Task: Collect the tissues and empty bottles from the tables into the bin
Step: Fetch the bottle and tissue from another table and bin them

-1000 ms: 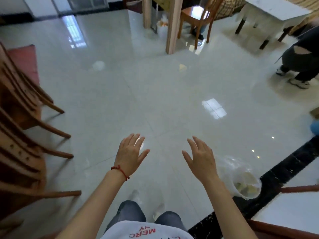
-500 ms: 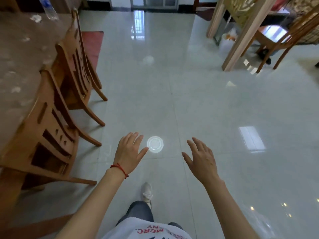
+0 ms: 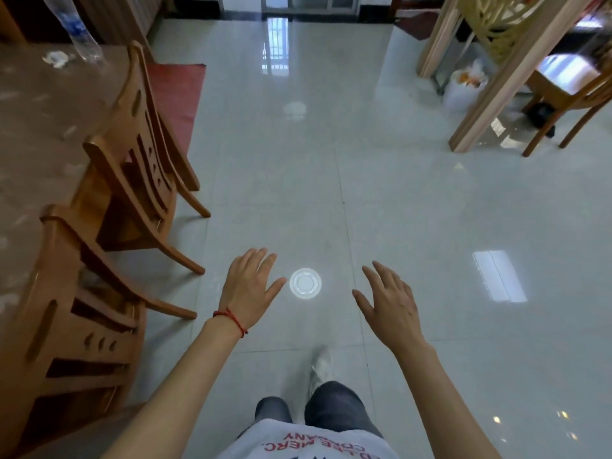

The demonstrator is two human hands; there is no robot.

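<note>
A clear plastic bottle (image 3: 74, 28) with a blue label stands at the far end of the brown table (image 3: 36, 127) on the left. Beside it lies a crumpled white tissue (image 3: 57, 58). My left hand (image 3: 250, 288), a red string on its wrist, and my right hand (image 3: 389, 304) hover over the floor in front of me, fingers spread, holding nothing. Both are far from the bottle and tissue.
Two wooden chairs (image 3: 132, 154) stand tucked along the table's right side. A red mat (image 3: 178, 94) lies beyond them. At the far right a white bag of rubbish (image 3: 465, 86) sits by wooden posts (image 3: 496, 74) and another chair (image 3: 569, 94). Glossy tiled floor lies ahead.
The view has swung left: the bin bag and crouching person on the right left the frame, and the table with the bottle and tissue came into view. My hands stay open and raised.
</note>
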